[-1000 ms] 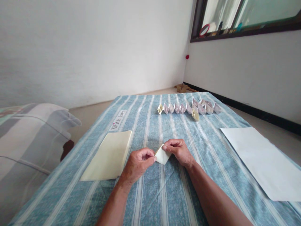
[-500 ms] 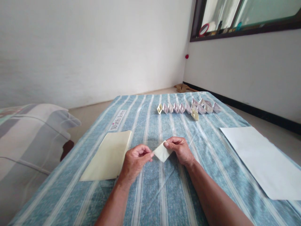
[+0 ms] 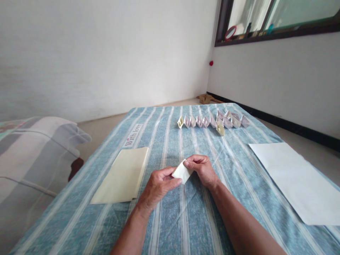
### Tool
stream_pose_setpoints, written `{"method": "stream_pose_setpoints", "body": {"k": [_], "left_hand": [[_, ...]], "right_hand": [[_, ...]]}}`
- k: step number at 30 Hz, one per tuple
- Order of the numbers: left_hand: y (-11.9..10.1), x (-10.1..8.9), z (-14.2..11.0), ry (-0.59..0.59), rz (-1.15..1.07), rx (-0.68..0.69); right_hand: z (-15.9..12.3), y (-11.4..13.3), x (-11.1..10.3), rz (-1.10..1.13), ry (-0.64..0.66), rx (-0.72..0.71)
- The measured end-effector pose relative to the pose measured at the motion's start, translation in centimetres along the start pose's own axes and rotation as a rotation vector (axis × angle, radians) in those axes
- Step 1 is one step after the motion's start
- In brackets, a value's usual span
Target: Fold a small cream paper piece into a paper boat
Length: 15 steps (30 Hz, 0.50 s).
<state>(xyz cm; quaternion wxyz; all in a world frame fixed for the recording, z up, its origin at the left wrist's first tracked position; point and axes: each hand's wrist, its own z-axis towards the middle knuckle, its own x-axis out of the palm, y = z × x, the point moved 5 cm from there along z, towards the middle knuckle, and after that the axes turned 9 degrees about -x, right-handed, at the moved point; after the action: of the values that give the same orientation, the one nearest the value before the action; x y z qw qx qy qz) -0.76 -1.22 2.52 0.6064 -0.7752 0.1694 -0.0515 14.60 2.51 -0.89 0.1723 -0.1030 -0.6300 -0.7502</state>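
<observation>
L hand (image 3: pixel 159 187) & R hand (image 3: pixel 200 169) both closed, pinching small cream folded paper (image 3: pixel 182 172) betw. them, held over striped blue bedspread (image 3: pixel 170 226); cream paper sheet (image 3: pixel 120 175) just L of L hand.

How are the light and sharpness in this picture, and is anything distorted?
In the head view, the light is soft and even; the window is washed out by glare; the wide lens stretches the striped bedsheet; the left hand and right hand look sharp.

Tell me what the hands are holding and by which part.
A small folded cream paper is held between both hands: the left hand pinches its left end, the right hand its right end.
</observation>
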Motion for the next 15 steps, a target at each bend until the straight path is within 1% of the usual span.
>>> {"method": "stream_pose_setpoints", "body": {"k": [3,5,8,15], "left_hand": [[0.04,-0.18,0.11,-0.155,0.056,0.046],[0.2,-0.24,0.23,-0.207,0.05,0.066],[0.46,-0.34,0.41,-0.246,0.02,0.068],[0.66,-0.15,0.34,-0.28,-0.088,0.035]], "right_hand": [[0.01,-0.12,0.04,0.017,-0.012,-0.001],[0.03,-0.18,0.04,0.033,-0.022,-0.002],[0.04,-0.24,0.05,0.057,-0.033,0.0],[0.02,-0.13,0.17,0.094,-0.037,0.011]]}}
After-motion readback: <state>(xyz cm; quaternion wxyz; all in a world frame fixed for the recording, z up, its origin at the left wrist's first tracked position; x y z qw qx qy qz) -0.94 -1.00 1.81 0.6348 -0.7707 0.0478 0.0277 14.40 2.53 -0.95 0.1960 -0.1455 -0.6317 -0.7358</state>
